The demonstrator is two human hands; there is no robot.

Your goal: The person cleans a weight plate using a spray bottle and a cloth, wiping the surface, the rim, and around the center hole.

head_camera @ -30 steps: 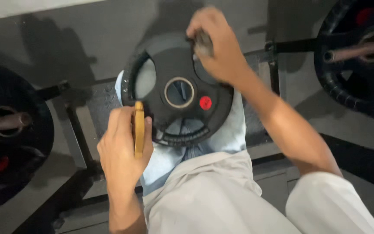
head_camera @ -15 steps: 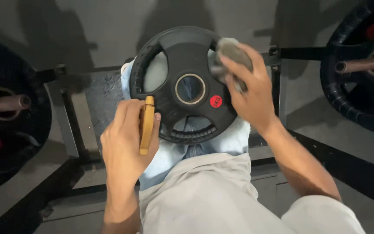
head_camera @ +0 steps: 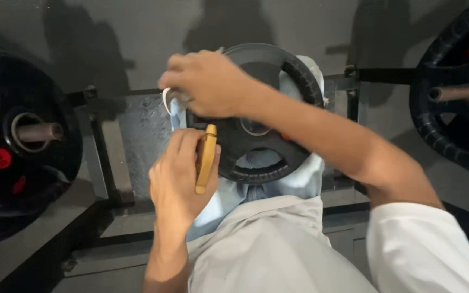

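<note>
one yellow bar [head_camera: 206, 158] upright in left hand [head_camera: 177, 182]

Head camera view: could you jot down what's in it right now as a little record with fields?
Left hand: left hand grips a flat yellow tool beside the plate's rim
Right hand: right hand reaches across the plate's upper left edge; what it holds is hidden
Centre object: black weight plate resting on the person's lap
Lap: light blue jeans under the plate
Left side: racked black plate on a peg
Right side: another racked plate on a peg
</note>
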